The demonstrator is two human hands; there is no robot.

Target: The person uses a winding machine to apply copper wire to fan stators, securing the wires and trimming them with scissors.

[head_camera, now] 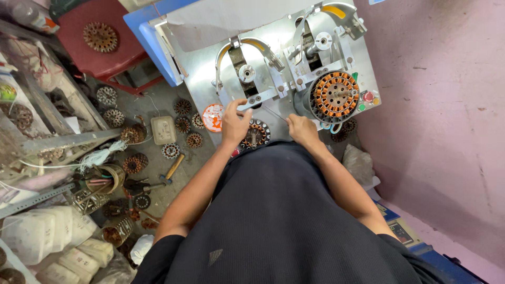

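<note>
A grey metal winding machine (208,63) stands in front of me. My left hand (234,122) grips a metal bracket on its left station, just above a round stator (256,134) with copper windings. My right hand (302,128) pinches a thin metal rod or wire (274,113) that slants up toward the left station. A larger stator (333,97) wound in orange copper sits mounted on the right station, just above my right hand.
Several round stators (183,107) lie scattered on the floor at left, with a hammer (171,169), a white box (163,129) and a red stool (100,39) holding one stator. Shelving with sacks and coils fills the far left. A pink wall (436,105) runs along the right.
</note>
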